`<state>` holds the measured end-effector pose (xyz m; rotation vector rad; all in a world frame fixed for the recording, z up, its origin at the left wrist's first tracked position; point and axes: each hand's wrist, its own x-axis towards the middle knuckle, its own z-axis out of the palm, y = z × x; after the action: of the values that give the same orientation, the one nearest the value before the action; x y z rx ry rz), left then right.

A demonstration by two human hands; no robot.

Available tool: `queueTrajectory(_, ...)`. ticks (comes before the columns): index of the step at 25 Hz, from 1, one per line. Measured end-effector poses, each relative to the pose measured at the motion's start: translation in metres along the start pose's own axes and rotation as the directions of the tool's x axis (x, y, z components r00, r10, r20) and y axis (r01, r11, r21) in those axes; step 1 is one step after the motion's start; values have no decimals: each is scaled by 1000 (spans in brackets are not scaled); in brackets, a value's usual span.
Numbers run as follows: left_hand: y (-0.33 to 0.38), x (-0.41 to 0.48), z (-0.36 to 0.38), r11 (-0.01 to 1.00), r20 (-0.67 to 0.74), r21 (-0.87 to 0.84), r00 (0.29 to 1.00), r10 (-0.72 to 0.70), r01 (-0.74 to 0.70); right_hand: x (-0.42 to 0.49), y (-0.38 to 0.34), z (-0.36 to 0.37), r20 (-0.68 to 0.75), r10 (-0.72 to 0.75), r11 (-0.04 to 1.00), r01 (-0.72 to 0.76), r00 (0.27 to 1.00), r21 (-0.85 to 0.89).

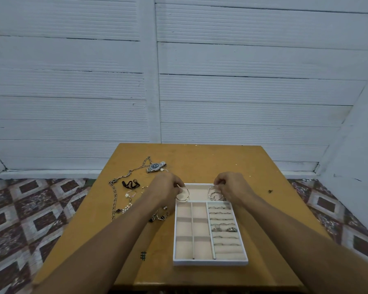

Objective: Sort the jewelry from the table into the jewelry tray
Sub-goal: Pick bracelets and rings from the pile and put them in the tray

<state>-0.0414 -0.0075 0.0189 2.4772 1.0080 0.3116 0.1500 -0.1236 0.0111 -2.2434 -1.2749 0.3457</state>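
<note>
A white wall (242, 92) of ribbed panels fills the upper half of the frame, and a floor (30, 209) of maroon and grey patterned tiles shows at both lower sides. A mustard-yellow table (200, 162) stands in the centre, seen from above.

A white jewelry tray (210, 262) with pale pink lining lies on the table, low and just right of centre. It has one long compartment across its top edge, six small squares at the lower left, and padded ring rolls down the right. Several rings (223, 228) sit in those rolls.

Two bare forearms reach in from the bottom corners. The left hand (165, 187) is curled, its fingertips pinching a thin hoop (182, 194) over the tray's upper left corner. The right hand (232, 186) is also curled, pinching a bunch of hoops (215, 193) that stand in the right end of the long top compartment.

More jewelry lies on the table left of the tray: a wristwatch (155, 166) towards the far edge, a long metal chain (115, 200) running down the left side, a small black piece (130, 183), a string of pearls (129, 195), and some small dark pieces (160, 216) just beside the left wrist.
</note>
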Motion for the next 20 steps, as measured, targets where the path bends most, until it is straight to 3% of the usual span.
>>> queueTrajectory(9, 28, 17, 27, 997, 10, -70, 1000, 25, -24, -6, 2, 5, 40, -169, 933, 173, 985, -316)
queueTrajectory(13, 34, 21, 35, 994, 7, -110, 1000, 7, -6, -7, 11, 9, 27, -239, 902, 232, 971, -365)
queueTrajectory(20, 41, 26, 48, 971, -40, -235, 998, -51, 40, -6, 23, 15, -2, -220, 907, 204, 976, -367)
